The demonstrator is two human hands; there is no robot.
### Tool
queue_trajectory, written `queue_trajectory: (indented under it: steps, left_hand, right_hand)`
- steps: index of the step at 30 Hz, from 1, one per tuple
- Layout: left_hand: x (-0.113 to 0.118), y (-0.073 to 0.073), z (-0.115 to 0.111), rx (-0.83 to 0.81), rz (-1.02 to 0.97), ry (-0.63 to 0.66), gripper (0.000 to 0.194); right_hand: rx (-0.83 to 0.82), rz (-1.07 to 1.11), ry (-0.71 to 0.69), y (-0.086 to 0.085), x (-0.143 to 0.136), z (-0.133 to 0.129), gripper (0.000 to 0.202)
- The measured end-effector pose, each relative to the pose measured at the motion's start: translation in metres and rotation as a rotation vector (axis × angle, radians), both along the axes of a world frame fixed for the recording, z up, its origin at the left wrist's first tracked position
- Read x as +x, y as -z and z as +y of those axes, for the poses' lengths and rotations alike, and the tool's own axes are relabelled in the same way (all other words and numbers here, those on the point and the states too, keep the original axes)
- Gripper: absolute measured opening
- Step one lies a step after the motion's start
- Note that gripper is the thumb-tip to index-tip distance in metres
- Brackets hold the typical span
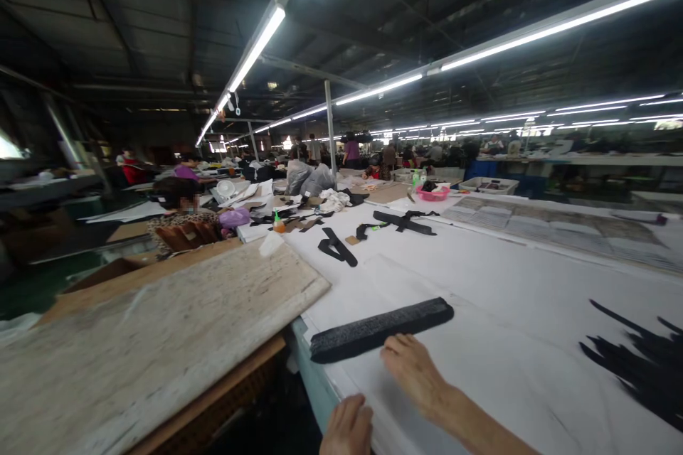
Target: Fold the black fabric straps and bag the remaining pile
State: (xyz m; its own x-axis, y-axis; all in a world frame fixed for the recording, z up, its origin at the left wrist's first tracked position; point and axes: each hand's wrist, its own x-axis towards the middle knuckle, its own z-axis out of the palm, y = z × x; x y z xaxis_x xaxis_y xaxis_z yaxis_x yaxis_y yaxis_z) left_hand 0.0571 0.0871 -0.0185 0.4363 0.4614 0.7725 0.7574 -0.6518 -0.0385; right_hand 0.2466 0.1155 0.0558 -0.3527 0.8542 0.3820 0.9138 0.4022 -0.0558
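Though distant, pink basin [433,195], dark contents [429,185]

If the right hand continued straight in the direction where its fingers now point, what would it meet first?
Most likely the near edge of the long black fabric strip, just ahead of the right hand. Whether they already touch is unclear in this view.

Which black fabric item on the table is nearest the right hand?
The long, straight black fabric bundle with speckled grey top; others lie farther from the right hand.
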Motion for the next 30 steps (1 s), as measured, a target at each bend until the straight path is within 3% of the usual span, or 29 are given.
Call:
queue_trajectory:
  steps: [4, 10, 13, 20, 27, 30]
  left_hand:
    - [-0.008, -0.002, 0.008, 0.022, 0.098, -0.011, 0.033]
    - [-0.007, -0.002, 0.003, -0.095, 0.022, -0.041, 0.032]
    - [-0.005, -0.003, 0.003, -0.125, 0.018, -0.022, 0.030]
    - [-0.001, -0.010, 0.001, -0.238, -0.028, -0.060, 0.032]
    - [0.000, 0.002, 0.005, -0.192, -0.018, -0.084, 0.037]
    - [0.001, 0.006, 0.006, -0.187, -0.034, -0.096, 0.037]
  right_hand:
    - [0.060, -0.076, -0.066, 0.014, -0.034, 0.019, 0.012]
    - [0.073, -0.232, -0.108, 0.037, -0.030, 0.038, 0.014]
    - [0.081, -0.246, -0.119, 0.035, -0.030, 0.038, 0.018]
    - [-0.067, -0.201, -0.104, 0.012, -0.036, 0.032, 0.015]
    - [-0.009, -0.227, -0.130, 0.033, -0.038, 0.041, 0.020]
    - [-0.012, -0.215, -0.093, 0.032, -0.041, 0.042, 0.022]
